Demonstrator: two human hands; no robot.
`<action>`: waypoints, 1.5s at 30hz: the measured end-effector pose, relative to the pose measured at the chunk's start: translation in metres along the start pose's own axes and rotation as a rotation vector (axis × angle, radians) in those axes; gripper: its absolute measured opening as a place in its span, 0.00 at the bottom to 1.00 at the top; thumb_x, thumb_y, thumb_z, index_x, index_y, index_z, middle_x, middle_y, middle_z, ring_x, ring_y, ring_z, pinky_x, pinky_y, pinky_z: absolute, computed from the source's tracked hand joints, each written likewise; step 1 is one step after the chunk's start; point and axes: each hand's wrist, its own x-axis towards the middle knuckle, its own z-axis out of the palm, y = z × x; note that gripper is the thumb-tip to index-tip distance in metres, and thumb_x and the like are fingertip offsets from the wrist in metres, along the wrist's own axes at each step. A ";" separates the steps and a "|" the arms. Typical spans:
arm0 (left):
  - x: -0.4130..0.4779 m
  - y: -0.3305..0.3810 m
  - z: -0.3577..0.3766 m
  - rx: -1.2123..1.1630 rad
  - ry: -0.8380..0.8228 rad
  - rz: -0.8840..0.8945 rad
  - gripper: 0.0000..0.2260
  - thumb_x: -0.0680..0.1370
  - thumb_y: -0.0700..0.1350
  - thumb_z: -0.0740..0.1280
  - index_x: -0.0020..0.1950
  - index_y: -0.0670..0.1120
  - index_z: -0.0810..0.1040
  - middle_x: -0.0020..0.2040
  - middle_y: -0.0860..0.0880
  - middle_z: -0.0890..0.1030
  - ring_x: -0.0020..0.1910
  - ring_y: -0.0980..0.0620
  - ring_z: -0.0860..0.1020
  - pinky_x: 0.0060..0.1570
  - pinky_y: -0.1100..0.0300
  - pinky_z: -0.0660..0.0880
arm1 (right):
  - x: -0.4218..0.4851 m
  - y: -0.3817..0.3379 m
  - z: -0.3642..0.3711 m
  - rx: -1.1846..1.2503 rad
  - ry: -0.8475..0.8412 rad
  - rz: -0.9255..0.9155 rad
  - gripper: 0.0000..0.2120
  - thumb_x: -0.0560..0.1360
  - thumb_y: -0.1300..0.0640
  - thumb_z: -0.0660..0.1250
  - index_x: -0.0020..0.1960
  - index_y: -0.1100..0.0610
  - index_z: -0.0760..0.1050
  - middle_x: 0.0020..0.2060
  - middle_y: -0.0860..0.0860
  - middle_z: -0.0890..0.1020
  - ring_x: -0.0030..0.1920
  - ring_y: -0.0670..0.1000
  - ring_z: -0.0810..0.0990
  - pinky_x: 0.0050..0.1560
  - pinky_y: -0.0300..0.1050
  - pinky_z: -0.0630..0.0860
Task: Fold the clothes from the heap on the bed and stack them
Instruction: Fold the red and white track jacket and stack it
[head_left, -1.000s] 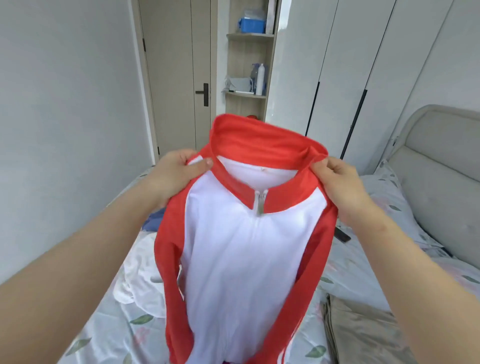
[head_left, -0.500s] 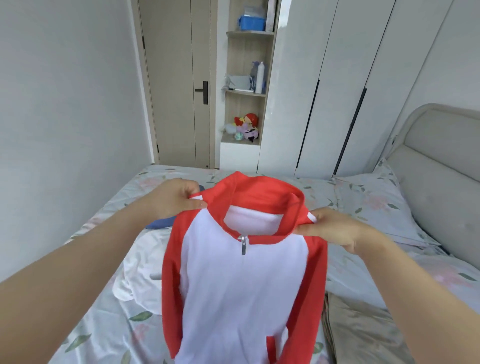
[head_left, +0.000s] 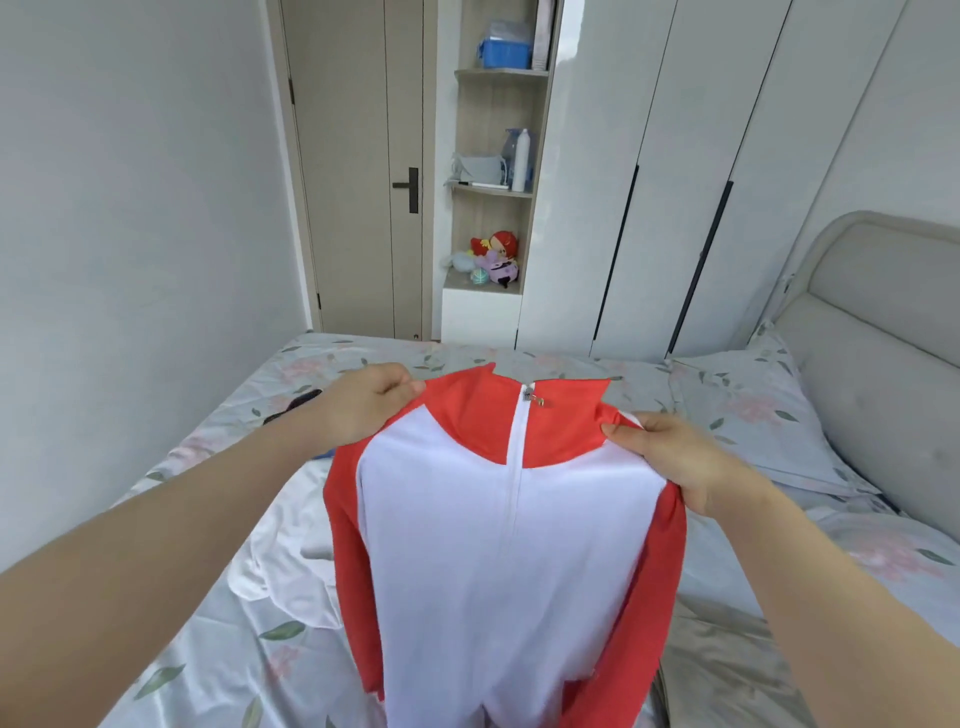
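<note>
A red and white zip jacket (head_left: 498, 551) hangs in the air over the bed (head_left: 218, 639), zipped to the collar, front side towards me. My left hand (head_left: 363, 405) pinches its left shoulder by the red collar. My right hand (head_left: 670, 457) grips the right shoulder. The red sleeves hang down both sides. A crumpled white garment (head_left: 291, 566) lies on the bed behind the jacket, with a bit of blue cloth (head_left: 323, 455) past it. A folded beige garment (head_left: 727, 670) lies at the lower right, partly hidden by my right arm.
A pillow (head_left: 748, 415) and grey padded headboard (head_left: 878, 332) are at the right. A dark object (head_left: 296, 405) lies on the bed behind my left wrist. A door (head_left: 358, 166), open shelves with toys (head_left: 493, 260) and white wardrobes (head_left: 675, 171) line the far wall.
Both hands have lowered the jacket from face height towards the bed and tipped its top away from me. The collar now lies flat and shut.
</note>
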 end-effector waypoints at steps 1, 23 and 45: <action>-0.001 -0.002 -0.001 -0.057 -0.010 -0.002 0.15 0.78 0.52 0.65 0.32 0.52 0.70 0.28 0.58 0.72 0.31 0.59 0.71 0.34 0.61 0.65 | -0.003 0.001 -0.003 0.015 -0.004 -0.008 0.07 0.77 0.59 0.66 0.49 0.62 0.80 0.38 0.56 0.84 0.34 0.52 0.81 0.39 0.42 0.77; -0.058 0.081 -0.053 -0.917 -0.277 0.054 0.26 0.52 0.54 0.82 0.46 0.45 0.86 0.47 0.46 0.85 0.46 0.51 0.83 0.43 0.62 0.79 | -0.049 -0.058 -0.060 0.199 -0.415 -0.142 0.18 0.64 0.48 0.69 0.47 0.59 0.84 0.49 0.56 0.84 0.46 0.53 0.84 0.45 0.45 0.82; 0.133 -0.161 0.176 -0.070 -0.214 -0.400 0.17 0.75 0.51 0.70 0.31 0.43 0.72 0.29 0.49 0.68 0.30 0.51 0.66 0.31 0.60 0.60 | 0.195 0.181 0.026 -0.694 0.272 0.292 0.21 0.78 0.48 0.61 0.30 0.55 0.63 0.29 0.51 0.70 0.40 0.57 0.73 0.39 0.46 0.65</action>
